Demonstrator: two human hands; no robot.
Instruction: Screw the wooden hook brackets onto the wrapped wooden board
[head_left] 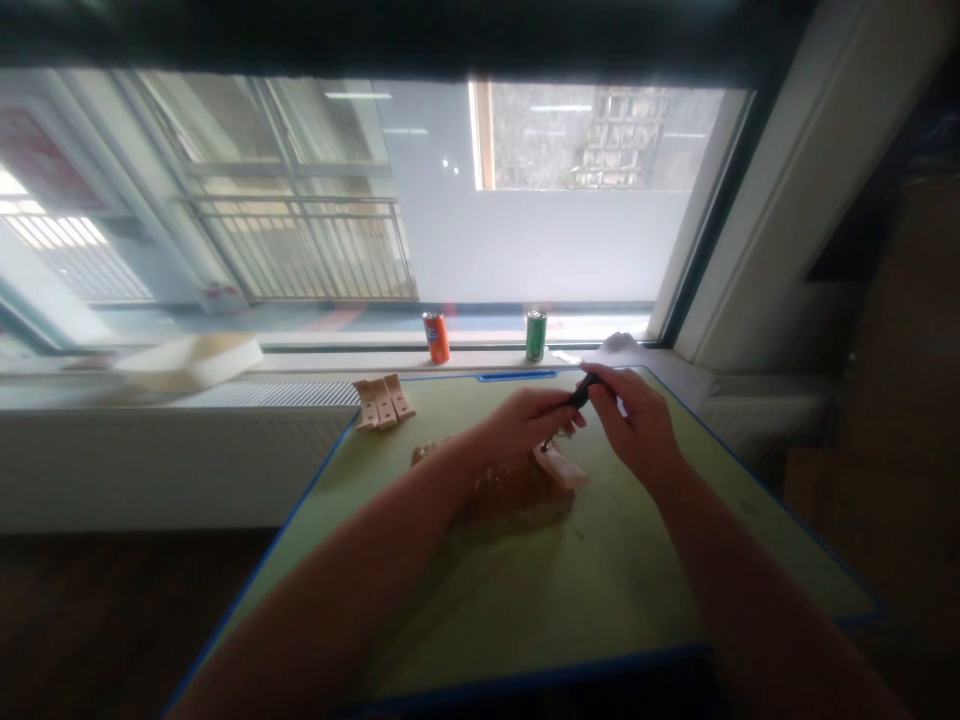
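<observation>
A screwdriver (583,391) with a dark handle slants between my hands, its thin shaft pointing down and to the left. My right hand (636,412) is closed on the handle's upper end. The fingers of my left hand (521,425) close around its lower part, near the shaft. Below the shaft's tip sits a pale block (562,468), tilted at the right end of a brown tray or board (517,500). Clear, shiny bits lie on the brown piece, too blurred to name. My left forearm hides part of it.
On the windowsill stand an orange can (436,338) and a green can (535,336). Pale wooden pieces with holes (385,402) lie at the table's back left corner. A white foam box (191,360) rests on the sill at left. Blue tape (259,560) edges the green tabletop.
</observation>
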